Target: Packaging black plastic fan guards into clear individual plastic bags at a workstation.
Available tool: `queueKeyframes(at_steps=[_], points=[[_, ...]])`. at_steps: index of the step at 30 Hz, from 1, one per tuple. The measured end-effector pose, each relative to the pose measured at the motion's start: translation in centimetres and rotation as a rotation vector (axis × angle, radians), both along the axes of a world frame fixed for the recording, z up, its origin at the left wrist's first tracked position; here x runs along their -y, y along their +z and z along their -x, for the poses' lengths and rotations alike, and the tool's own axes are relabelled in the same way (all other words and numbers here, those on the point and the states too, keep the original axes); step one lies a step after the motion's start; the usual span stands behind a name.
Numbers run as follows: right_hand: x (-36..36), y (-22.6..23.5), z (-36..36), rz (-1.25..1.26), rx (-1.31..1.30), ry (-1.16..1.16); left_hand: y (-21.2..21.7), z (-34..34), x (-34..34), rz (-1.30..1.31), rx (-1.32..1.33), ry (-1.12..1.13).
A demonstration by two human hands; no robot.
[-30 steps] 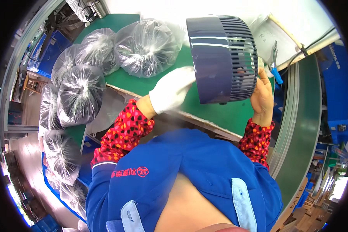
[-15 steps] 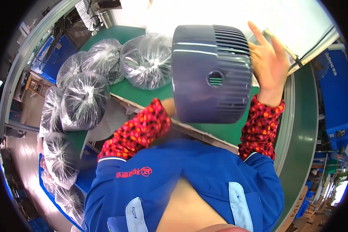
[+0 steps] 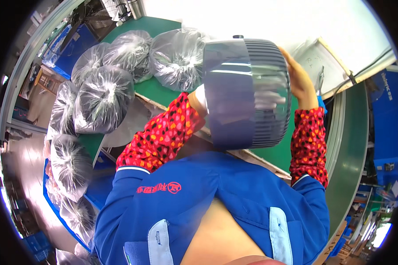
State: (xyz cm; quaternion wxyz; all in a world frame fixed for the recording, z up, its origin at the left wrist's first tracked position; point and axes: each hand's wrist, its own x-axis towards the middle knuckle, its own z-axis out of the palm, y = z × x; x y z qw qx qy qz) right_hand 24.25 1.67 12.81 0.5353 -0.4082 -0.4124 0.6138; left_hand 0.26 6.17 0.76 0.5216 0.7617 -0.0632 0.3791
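Observation:
Between my hands, above the green table, a glossy dark blue-grey plastic drum-shaped housing (image 3: 234, 97) lies on its side. Its left half is smooth, and its right half has narrow slats. A small dark knob (image 3: 238, 36) sticks up at its far edge. My left hand (image 3: 200, 100) is at the left end of the housing, supporting it, with most of its fingers hidden. My right hand (image 3: 301, 84) curls round the right slatted end; its fingertips are out of sight behind the rim.
Several rounded items in clear plastic bags (image 3: 104, 99) line the green table (image 3: 159, 95) to the left, with more in a blue bin (image 3: 48, 194) below. At the far right are a pale framed panel (image 3: 316, 64) and a cable. A green surface (image 3: 351, 145) runs along the right.
The housing has turned, so its round hole is out of sight and a knob shows at the far edge. My right hand has gone from spread fingers to gripping the right end.

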Motion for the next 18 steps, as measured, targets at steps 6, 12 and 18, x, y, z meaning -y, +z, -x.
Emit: queueKeyframes(at_steps=[6,12,18], points=[[3.9,-9.7,-2.6,-0.392,0.625,-0.085,4.1,-0.5,-1.2,-0.247,0.027,0.396],[1.8,-9.2,1.0,-0.095,-0.763,0.657,4.4,1.0,-0.9,0.464,0.248,-0.159],[2.3,-9.9,1.3,-0.052,0.096,0.04,3.8,2.0,0.0,1.184,0.494,-0.745]])
